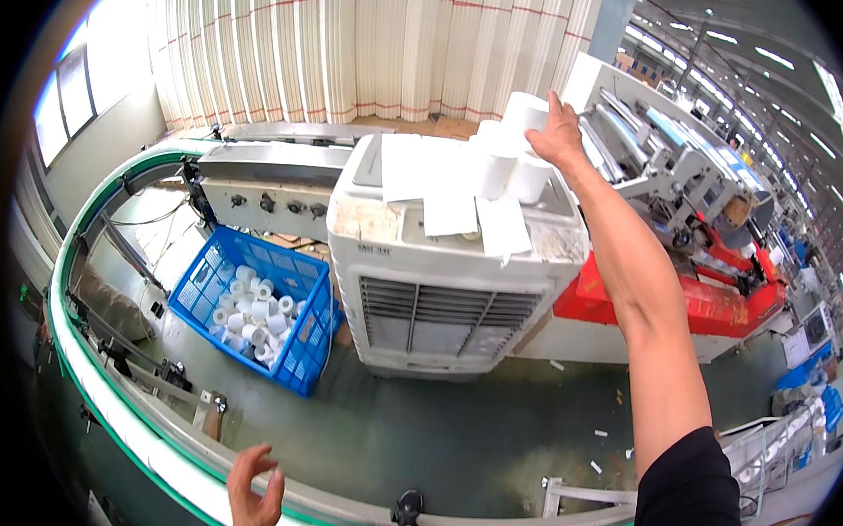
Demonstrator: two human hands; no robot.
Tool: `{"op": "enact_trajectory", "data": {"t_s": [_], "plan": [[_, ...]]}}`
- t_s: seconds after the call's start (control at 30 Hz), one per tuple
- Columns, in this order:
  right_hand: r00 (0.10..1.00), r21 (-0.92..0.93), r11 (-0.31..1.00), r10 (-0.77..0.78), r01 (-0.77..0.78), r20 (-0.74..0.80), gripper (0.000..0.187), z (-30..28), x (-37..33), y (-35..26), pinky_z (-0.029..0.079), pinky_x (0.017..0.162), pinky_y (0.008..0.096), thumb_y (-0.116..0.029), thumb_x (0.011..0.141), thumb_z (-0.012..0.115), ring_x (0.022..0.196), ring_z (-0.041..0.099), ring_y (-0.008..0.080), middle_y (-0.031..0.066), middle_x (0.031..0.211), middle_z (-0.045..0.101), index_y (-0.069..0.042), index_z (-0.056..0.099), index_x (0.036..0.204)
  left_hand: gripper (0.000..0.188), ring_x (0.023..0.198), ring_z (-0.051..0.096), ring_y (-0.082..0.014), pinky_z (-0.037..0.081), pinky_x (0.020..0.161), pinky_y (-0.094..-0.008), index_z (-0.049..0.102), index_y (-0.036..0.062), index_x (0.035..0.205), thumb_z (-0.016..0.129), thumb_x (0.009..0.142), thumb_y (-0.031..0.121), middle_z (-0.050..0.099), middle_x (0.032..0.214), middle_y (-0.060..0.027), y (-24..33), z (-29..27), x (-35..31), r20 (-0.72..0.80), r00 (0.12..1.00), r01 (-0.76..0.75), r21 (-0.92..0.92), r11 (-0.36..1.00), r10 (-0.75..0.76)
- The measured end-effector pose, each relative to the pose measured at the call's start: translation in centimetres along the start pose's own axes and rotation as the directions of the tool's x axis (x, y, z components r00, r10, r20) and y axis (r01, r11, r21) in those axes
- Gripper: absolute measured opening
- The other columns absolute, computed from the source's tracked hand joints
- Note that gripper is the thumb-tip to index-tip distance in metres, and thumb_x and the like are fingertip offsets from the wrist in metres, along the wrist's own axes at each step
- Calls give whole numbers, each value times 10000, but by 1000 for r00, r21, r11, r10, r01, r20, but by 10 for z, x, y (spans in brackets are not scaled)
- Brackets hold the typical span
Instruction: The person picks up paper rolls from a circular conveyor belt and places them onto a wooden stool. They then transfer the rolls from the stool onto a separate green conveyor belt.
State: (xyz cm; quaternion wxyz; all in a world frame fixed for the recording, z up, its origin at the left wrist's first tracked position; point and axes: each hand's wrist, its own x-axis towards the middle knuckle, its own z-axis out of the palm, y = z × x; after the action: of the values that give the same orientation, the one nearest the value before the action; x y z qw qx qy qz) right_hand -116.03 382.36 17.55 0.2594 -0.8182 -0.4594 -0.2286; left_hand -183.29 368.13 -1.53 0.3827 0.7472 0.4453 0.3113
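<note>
Right grip: partly spread at the top roll; the right hand [559,133] lies against its right side, thumb across the front, a finger raised by the upper rim. Whether it is clasped firmly, I cannot tell.
Left grip: released and holding nothing; the left hand [254,498] has loosely bent fingers, with a gap between thumb and forefinger, and shows over the conveyor [154,458] at the lower edge.
Top roll: white, plain [522,115], above the lower roll [529,180], at the right rear of the cooler [447,325].
Roll stack: the left roll [492,167] stands upright just beside the lower roll; both are white.
Sheets: white [448,184], flat on the cooler's top, in front and to the left of the rolls, some drooping over its front edge.
Crate: blue [248,364], on the floor left of the cooler, with small rolls [264,314] heaped loosely inside.
Hidden: part of the top roll behind the right hand, and that hand's far fingers.
Cut off: the left wrist and the black sleeve [689,500], at the lower edge.
</note>
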Motion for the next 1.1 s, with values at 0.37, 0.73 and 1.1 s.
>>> {"op": "enact_trajectory", "data": {"t_s": [0.37,0.73,1.1], "plan": [[994,-166,981,-104,105,16,654,19,45,4,221,1171,528,-92,793,576,1358,414,343,130,1382,565,-125,416,1426,363,964,683,-260,527,839,-362,623,34,1274,670,922,112,685,1017,-149,-42,-27,9,48,997,-65,130,989,59],[930,812,454,190,-367,314,686,-261,-308,69,491,973,342,-64,782,792,1137,608,198,113,1261,628,36,465,1377,363,1066,613,-196,455,985,-336,557,-11,1355,509,1010,90,604,1335,-114,16,56,58,382,905,-158,-113,981,189],[263,441,-455,403,-774,877,693,-296,-784,31,471,998,367,65,755,747,1138,605,219,116,1218,632,-1,462,1383,336,1037,646,-211,496,957,-364,588,-32,1279,570,962,76,661,1218,-151,85,95,-105,536,843,127,-281,951,46]]}}
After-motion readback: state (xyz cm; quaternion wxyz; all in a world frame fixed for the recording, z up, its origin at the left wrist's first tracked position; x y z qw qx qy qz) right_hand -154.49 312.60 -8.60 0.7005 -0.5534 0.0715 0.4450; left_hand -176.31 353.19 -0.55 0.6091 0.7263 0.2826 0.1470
